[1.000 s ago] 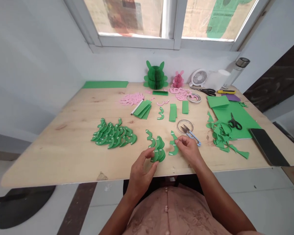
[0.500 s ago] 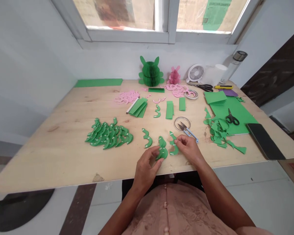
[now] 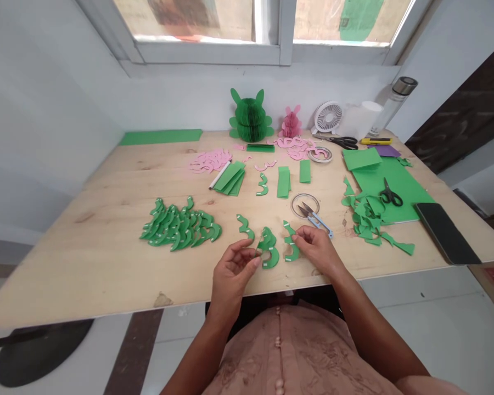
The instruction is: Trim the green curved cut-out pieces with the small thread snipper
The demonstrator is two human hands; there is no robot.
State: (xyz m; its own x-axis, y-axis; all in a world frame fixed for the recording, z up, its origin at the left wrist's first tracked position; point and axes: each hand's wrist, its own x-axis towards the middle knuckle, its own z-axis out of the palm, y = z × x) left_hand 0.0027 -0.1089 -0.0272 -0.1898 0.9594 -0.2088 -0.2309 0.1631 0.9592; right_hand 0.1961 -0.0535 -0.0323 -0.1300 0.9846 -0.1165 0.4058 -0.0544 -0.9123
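Note:
On the table before me lies a green curved paper cutout (image 3: 273, 257) with small white strips, its left edge pinched between the thumb and fingertips of my left hand (image 3: 234, 269). Part of its upper section looks lifted or doubled. Just right of it, my right hand (image 3: 315, 248) pinches the edge of a second green cutout (image 3: 288, 240), also marked with white strips. Another such cutout (image 3: 243, 226) lies above my left fingers, which cover its lower end. Farther left is a heap of green cutouts (image 3: 179, 226). Thread snips (image 3: 316, 218) rest over a tape roll (image 3: 293, 205) beyond my right hand.
Green scraps (image 3: 367, 216), black scissors (image 3: 391, 195) and a phone (image 3: 447, 233) are on the right. Toward the back stand a green honeycomb paper figure (image 3: 251, 118), a pink one (image 3: 290, 123) and a small fan (image 3: 328, 117). Pink cutouts (image 3: 211, 161) and folded green paper (image 3: 230, 181) lie mid-table.
My left hand has shifted left, from around the middle cutout to its left edge, uncovering more of it. My right hand stays on its cutout. The view has tilted slightly.

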